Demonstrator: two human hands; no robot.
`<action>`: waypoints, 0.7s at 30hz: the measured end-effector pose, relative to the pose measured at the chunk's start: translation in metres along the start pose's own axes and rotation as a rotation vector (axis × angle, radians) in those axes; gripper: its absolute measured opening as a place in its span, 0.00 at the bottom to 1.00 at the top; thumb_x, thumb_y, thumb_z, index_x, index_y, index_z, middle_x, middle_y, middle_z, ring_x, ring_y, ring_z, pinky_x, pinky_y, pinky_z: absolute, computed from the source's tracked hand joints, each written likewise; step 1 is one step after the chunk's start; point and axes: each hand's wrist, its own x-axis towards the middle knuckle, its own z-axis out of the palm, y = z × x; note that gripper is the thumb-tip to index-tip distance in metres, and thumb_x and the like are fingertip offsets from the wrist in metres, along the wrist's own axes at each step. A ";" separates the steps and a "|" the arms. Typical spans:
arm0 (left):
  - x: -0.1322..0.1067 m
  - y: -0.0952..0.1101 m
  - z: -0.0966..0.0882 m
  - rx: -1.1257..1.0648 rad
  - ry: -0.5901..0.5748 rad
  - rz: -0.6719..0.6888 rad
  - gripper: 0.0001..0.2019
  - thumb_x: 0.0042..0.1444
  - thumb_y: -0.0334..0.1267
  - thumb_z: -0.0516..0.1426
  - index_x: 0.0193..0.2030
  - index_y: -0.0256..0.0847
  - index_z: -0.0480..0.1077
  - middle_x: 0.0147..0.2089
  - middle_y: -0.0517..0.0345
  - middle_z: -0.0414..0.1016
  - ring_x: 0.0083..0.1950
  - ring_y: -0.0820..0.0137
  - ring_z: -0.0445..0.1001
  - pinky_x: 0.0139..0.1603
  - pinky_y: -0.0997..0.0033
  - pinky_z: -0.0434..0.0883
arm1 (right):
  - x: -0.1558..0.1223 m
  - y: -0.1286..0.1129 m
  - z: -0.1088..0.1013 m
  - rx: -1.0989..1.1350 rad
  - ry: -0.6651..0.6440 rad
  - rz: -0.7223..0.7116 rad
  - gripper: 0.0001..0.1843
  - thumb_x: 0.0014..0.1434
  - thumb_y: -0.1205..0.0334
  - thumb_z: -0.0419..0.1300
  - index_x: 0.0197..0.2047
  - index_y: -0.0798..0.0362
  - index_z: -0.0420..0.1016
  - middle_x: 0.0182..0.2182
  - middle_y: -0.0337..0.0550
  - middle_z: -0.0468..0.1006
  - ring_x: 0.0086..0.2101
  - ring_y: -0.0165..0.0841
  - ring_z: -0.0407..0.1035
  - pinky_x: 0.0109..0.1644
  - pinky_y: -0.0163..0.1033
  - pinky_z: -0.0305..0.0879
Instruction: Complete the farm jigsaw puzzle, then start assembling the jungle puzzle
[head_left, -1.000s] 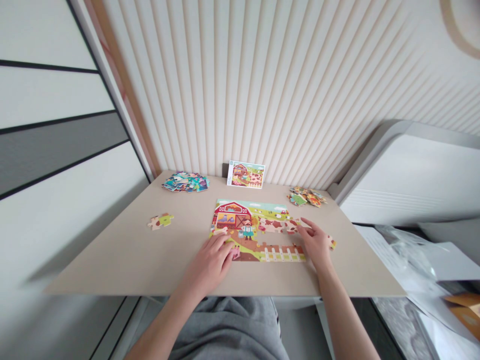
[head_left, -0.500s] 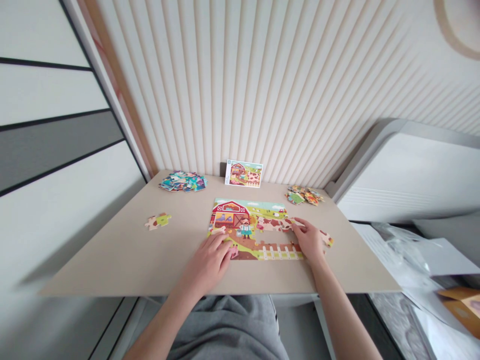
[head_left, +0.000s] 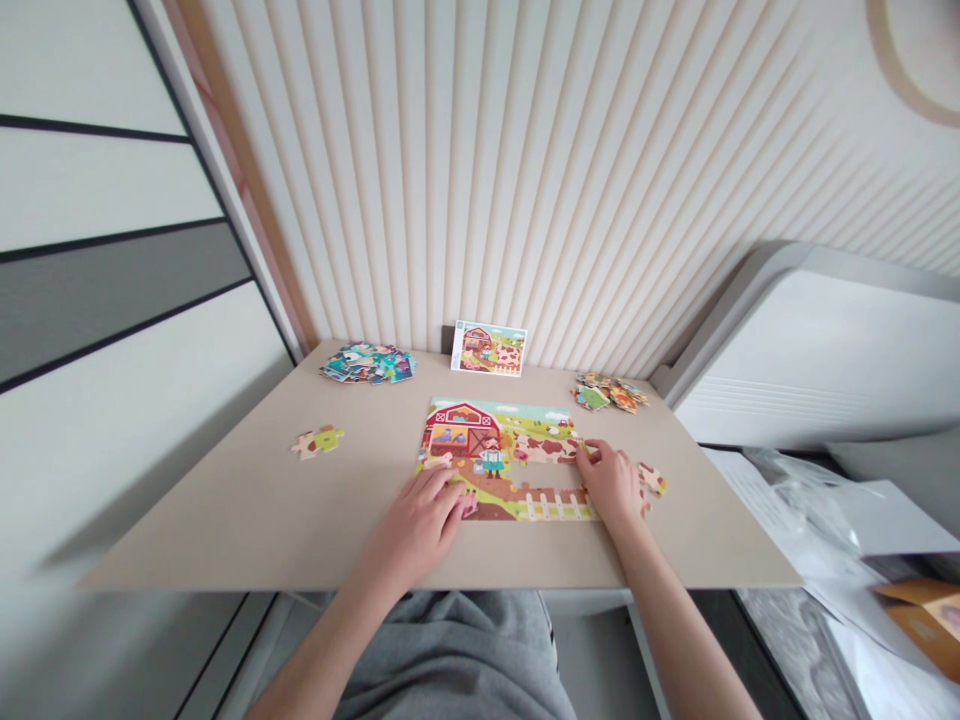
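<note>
A: Which step are we on?

B: We seem to be filling in the right side of the flat, rectangular, brightly printed jigsaw (head_left: 495, 460), just below the frame's centre. Our bare right hand (head_left: 611, 485) curls its fingertips at the jigsaw's right edge; whether they pinch a piece, we cannot tell.

A: And our bare left hand (head_left: 424, 510)?

B: It grasps nothing we can see. It lies palm down, fingers loosely extended, over the lower left corner, perhaps steadying it.

A: What does the next move call for?

B: As we judge it, matching rounded tabs to notches: a gap in the right half bares the smooth, matte beige table (head_left: 247, 500). Cream-and-brown, knobbly-edged loose pieces (head_left: 652, 478) lie just right of our right hand, partly hidden; a cream, brown and lime cluster (head_left: 317, 441) lies at centre left.

A: Other materials?

B: Thin, stiff pieces, likely cardboard: a blue-purple heap (head_left: 367, 363) left of the upright, white-edged picture card (head_left: 489, 349), an orange-and-green heap (head_left: 609, 392) to its right. Behind, we see a cream, ribbed wall (head_left: 405, 180).
</note>
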 end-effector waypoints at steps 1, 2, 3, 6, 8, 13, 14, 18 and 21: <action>0.000 0.000 0.000 0.001 0.002 0.000 0.12 0.71 0.35 0.51 0.55 0.45 0.73 0.61 0.49 0.72 0.69 0.55 0.67 0.67 0.47 0.70 | -0.001 -0.001 -0.001 -0.029 -0.002 -0.018 0.25 0.66 0.40 0.54 0.54 0.47 0.80 0.35 0.49 0.82 0.42 0.44 0.74 0.45 0.45 0.62; 0.000 0.000 0.000 0.002 0.002 -0.002 0.12 0.71 0.36 0.51 0.54 0.45 0.73 0.61 0.49 0.72 0.69 0.55 0.67 0.67 0.46 0.70 | -0.002 -0.003 -0.002 -0.062 -0.001 -0.035 0.25 0.67 0.41 0.54 0.54 0.47 0.80 0.36 0.50 0.81 0.43 0.45 0.73 0.46 0.46 0.62; 0.000 0.000 0.001 0.002 0.000 -0.003 0.12 0.71 0.36 0.51 0.55 0.45 0.73 0.61 0.49 0.73 0.69 0.55 0.67 0.67 0.46 0.70 | -0.003 -0.005 -0.003 -0.097 0.007 -0.053 0.25 0.67 0.42 0.54 0.55 0.48 0.79 0.38 0.51 0.81 0.44 0.46 0.73 0.47 0.47 0.62; 0.000 0.000 0.000 0.001 -0.003 -0.007 0.12 0.72 0.37 0.51 0.55 0.45 0.73 0.61 0.49 0.73 0.69 0.55 0.66 0.67 0.47 0.69 | -0.006 -0.009 -0.008 -0.166 0.039 -0.118 0.23 0.67 0.45 0.55 0.58 0.47 0.77 0.48 0.54 0.78 0.50 0.49 0.69 0.51 0.50 0.61; 0.000 0.000 -0.001 -0.001 0.004 -0.005 0.12 0.72 0.37 0.51 0.55 0.45 0.73 0.61 0.49 0.72 0.69 0.55 0.67 0.68 0.47 0.69 | -0.007 -0.011 -0.011 -0.144 0.014 -0.188 0.20 0.69 0.49 0.54 0.58 0.44 0.77 0.51 0.52 0.77 0.52 0.47 0.68 0.53 0.50 0.60; 0.000 0.001 -0.001 0.002 0.011 0.005 0.12 0.71 0.35 0.51 0.55 0.45 0.72 0.61 0.49 0.73 0.69 0.55 0.67 0.67 0.47 0.70 | -0.005 -0.013 -0.011 -0.048 -0.129 -0.310 0.17 0.71 0.58 0.51 0.48 0.44 0.82 0.50 0.46 0.79 0.51 0.41 0.70 0.56 0.46 0.60; 0.000 0.001 -0.001 0.003 0.012 0.007 0.12 0.71 0.36 0.51 0.55 0.44 0.72 0.61 0.49 0.73 0.69 0.55 0.67 0.67 0.46 0.70 | -0.005 -0.013 -0.011 -0.040 -0.132 -0.311 0.17 0.70 0.58 0.51 0.47 0.44 0.83 0.50 0.45 0.79 0.51 0.41 0.70 0.56 0.47 0.59; -0.001 -0.001 0.002 0.002 0.022 0.006 0.11 0.71 0.36 0.52 0.54 0.45 0.73 0.60 0.49 0.74 0.67 0.55 0.69 0.65 0.46 0.71 | -0.009 -0.007 -0.018 -0.002 -0.056 -0.296 0.17 0.70 0.57 0.51 0.47 0.44 0.83 0.50 0.45 0.81 0.52 0.42 0.71 0.56 0.47 0.59; -0.001 -0.002 0.002 0.000 0.022 0.015 0.11 0.70 0.35 0.52 0.53 0.45 0.74 0.59 0.49 0.74 0.67 0.54 0.69 0.66 0.47 0.71 | -0.018 0.015 -0.032 -0.022 0.072 -0.179 0.20 0.69 0.55 0.49 0.50 0.48 0.82 0.48 0.49 0.82 0.50 0.44 0.72 0.56 0.48 0.60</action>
